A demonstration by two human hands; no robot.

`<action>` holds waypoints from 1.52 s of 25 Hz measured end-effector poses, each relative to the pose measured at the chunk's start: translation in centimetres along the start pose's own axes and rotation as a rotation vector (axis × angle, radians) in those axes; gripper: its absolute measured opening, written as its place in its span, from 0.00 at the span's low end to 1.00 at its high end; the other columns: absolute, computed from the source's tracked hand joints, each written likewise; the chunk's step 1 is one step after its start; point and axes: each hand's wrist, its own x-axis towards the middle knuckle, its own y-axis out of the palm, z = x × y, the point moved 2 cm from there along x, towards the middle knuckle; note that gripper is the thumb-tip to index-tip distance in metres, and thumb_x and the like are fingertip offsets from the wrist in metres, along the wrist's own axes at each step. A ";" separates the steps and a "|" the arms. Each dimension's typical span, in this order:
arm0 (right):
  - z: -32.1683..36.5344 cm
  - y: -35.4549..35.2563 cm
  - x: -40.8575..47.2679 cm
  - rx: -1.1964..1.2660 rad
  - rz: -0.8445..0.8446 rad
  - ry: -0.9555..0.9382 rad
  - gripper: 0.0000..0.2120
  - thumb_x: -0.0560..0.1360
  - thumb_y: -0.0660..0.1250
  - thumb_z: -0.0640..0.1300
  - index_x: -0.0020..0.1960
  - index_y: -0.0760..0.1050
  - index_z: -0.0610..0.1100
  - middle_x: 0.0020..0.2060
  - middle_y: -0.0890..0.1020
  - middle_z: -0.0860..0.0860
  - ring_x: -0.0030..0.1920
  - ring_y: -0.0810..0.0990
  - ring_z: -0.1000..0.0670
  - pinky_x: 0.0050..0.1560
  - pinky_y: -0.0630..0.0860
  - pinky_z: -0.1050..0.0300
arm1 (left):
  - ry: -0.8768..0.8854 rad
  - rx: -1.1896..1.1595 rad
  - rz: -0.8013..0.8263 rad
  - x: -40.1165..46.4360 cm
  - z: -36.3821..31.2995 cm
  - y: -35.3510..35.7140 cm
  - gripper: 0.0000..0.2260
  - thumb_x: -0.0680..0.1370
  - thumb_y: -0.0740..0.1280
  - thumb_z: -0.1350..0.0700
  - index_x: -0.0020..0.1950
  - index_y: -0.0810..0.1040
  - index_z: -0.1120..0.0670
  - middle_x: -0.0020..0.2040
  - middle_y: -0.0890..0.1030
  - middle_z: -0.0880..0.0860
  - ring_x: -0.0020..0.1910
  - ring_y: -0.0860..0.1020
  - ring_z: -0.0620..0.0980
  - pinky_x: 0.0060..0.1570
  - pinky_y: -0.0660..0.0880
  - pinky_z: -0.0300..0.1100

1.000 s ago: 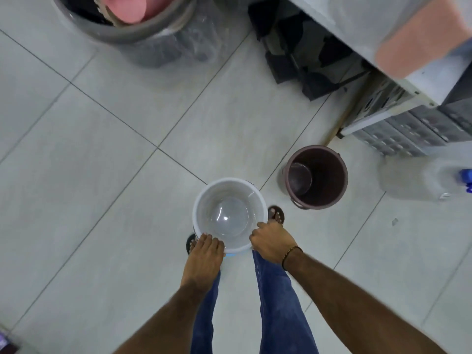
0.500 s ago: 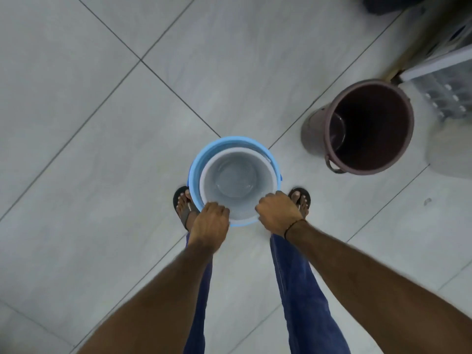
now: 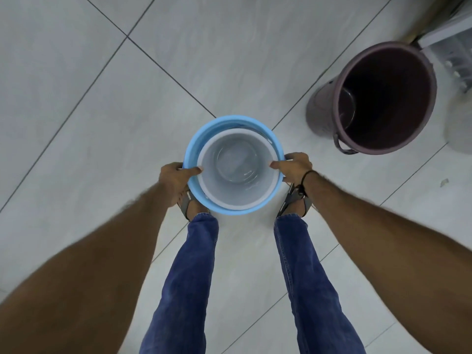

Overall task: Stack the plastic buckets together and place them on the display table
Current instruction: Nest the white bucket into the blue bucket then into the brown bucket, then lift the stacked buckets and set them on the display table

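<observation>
White bucket [image 3: 238,172] nested in blue bucket [image 3: 231,205]; left hand [image 3: 176,178] and right hand [image 3: 293,167] grasp the blue rim. Maroon bucket [image 3: 378,98] unstacked on floor; bench placement pending.

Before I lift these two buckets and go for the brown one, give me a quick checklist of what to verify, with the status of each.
1. White bucket nested inside blue bucket: ok, though it sits off-centre, toward your side.
2. Left hand gripping the rim, thumb over the edge: ok.
3. Right hand gripping the opposite side: ok.
4. White bucket seated fully down: cannot tell from above.
5. Brown bucket upright and open for stacking: ok; something shiny lies inside, cannot tell what.
6. Floor between you and the brown bucket free of obstacles: ok.
</observation>
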 end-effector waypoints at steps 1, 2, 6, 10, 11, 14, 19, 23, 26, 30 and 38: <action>-0.2 0.0 0.5 0.051 0.029 0.004 0.15 0.67 0.81 0.43 0.38 0.74 0.48 0.47 0.84 0.43 0.52 0.85 0.40 0.55 0.83 0.42 | 0.018 -0.001 -0.003 -0.2 -0.1 -0.1 0.20 0.70 0.80 0.55 0.59 0.79 0.56 0.43 0.83 0.52 0.36 0.83 0.51 0.33 0.80 0.42; -0.3 -0.1 0.3 0.096 0.056 0.013 0.14 0.68 0.81 0.42 0.40 0.75 0.46 0.50 0.84 0.42 0.53 0.84 0.40 0.55 0.83 0.41 | 0.037 -0.011 -0.019 -0.6 -0.2 -0.2 0.21 0.69 0.80 0.54 0.59 0.78 0.53 0.44 0.83 0.52 0.37 0.83 0.51 0.33 0.80 0.42; 0.4 -1.4 -2.9 0.276 0.105 0.048 0.23 0.69 0.81 0.39 0.57 0.71 0.46 0.58 0.79 0.43 0.53 0.82 0.43 0.51 0.82 0.43 | 0.201 0.062 -0.095 -3.8 -2.5 -0.8 0.20 0.70 0.79 0.53 0.58 0.75 0.49 0.49 0.83 0.57 0.43 0.83 0.57 0.44 0.83 0.50; 3.2 -6.5 -11.5 0.368 0.076 -0.002 0.23 0.69 0.80 0.38 0.55 0.70 0.46 0.60 0.79 0.41 0.57 0.82 0.40 0.53 0.82 0.41 | 0.337 0.159 -0.133 -13.1 -8.2 -2.5 0.21 0.71 0.79 0.52 0.60 0.76 0.48 0.52 0.83 0.59 0.47 0.83 0.58 0.48 0.81 0.49; 4.0 -8.4 -14.5 0.391 0.071 -0.013 0.23 0.69 0.80 0.39 0.55 0.70 0.46 0.60 0.79 0.42 0.57 0.82 0.40 0.54 0.82 0.40 | 0.347 0.171 -0.130 -16.4 -10.0 -2.8 0.22 0.71 0.79 0.52 0.61 0.76 0.49 0.53 0.83 0.60 0.48 0.82 0.58 0.49 0.81 0.49; 6.3 -14.7 -23.2 0.431 0.038 -0.076 0.22 0.69 0.80 0.38 0.53 0.69 0.46 0.57 0.79 0.44 0.54 0.82 0.42 0.54 0.82 0.40 | 0.394 0.193 -0.097 -25.7 -14.9 -2.6 0.24 0.71 0.79 0.52 0.64 0.76 0.51 0.55 0.83 0.61 0.51 0.82 0.60 0.54 0.81 0.54; 8.3 -29.6 -31.3 0.484 -0.141 -0.204 0.19 0.68 0.81 0.37 0.40 0.70 0.46 0.49 0.81 0.41 0.54 0.84 0.35 0.51 0.81 0.31 | 0.553 0.214 0.069 -37.5 -23.8 4.0 0.28 0.70 0.80 0.53 0.67 0.76 0.53 0.57 0.83 0.61 0.53 0.83 0.61 0.57 0.80 0.57; 6.9 -39.3 -30.2 0.624 -0.196 -0.193 0.19 0.69 0.80 0.36 0.49 0.71 0.44 0.60 0.80 0.40 0.51 0.82 0.42 0.53 0.82 0.38 | 0.702 0.301 0.123 -41.6 -28.8 13.4 0.25 0.71 0.79 0.53 0.66 0.78 0.53 0.56 0.84 0.59 0.53 0.83 0.59 0.58 0.80 0.55; 4.8 -43.6 -25.1 0.650 -0.179 -0.137 0.23 0.70 0.79 0.35 0.55 0.69 0.44 0.62 0.78 0.40 0.56 0.82 0.40 0.55 0.81 0.37 | 0.713 0.403 0.113 -39.8 -30.3 20.8 0.21 0.72 0.78 0.52 0.63 0.80 0.52 0.52 0.84 0.57 0.50 0.83 0.58 0.56 0.81 0.51; 1.9 -45.1 -15.5 0.656 -0.170 -0.047 0.23 0.69 0.80 0.37 0.57 0.70 0.44 0.61 0.78 0.40 0.58 0.81 0.39 0.54 0.82 0.36 | 0.678 0.541 0.077 -33.4 -30.5 28.5 0.18 0.73 0.77 0.50 0.60 0.81 0.54 0.49 0.84 0.56 0.45 0.82 0.56 0.46 0.80 0.45; -2.4 -39.9 4.9 0.588 -0.187 0.067 0.22 0.68 0.80 0.40 0.56 0.73 0.44 0.59 0.79 0.42 0.53 0.83 0.41 0.41 0.84 0.46 | 0.650 0.675 -0.202 -15.8 -25.8 38.8 0.15 0.72 0.75 0.50 0.52 0.79 0.58 0.47 0.80 0.60 0.47 0.80 0.62 0.48 0.80 0.51</action>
